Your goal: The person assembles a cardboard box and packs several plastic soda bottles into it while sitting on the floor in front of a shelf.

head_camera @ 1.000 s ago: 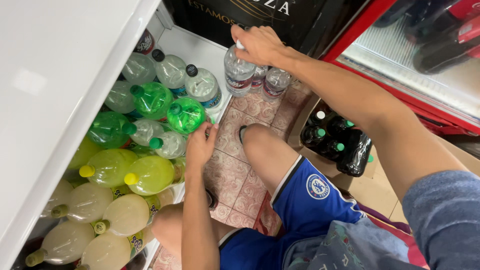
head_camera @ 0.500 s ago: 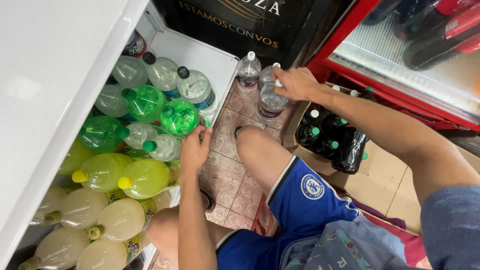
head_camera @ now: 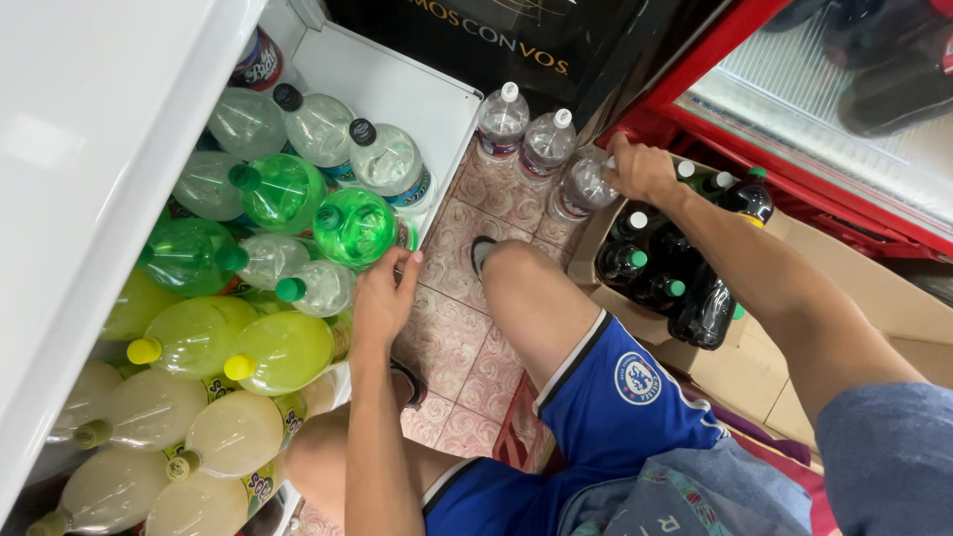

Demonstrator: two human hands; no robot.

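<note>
Right hand (head_camera: 643, 169) is closed around the top of a clear water bottle (head_camera: 584, 187) that stands on the tiled floor (head_camera: 452, 342), beside the cardboard box (head_camera: 735, 362) of dark bottles (head_camera: 685, 288). Left hand (head_camera: 382, 298) rests with loose fingers against the front edge of the white fridge drawer (head_camera: 397, 89), touching the side of a green bottle (head_camera: 355, 228); it grips nothing that can be made out.

Just beyond the gripped bottle, away from the person, two more clear water bottles (head_camera: 524, 134) stand upright on the floor, outside the drawer. By the left hand the drawer is already crowded: clear bottles at the far end, green in the middle, yellow (head_camera: 278, 352) and pale ones nearest the person.

Judged from this, the drawer is mostly stocked; three water bottles are left on the floor, one now in hand. Dark bottles sit untouched in the box.
</note>
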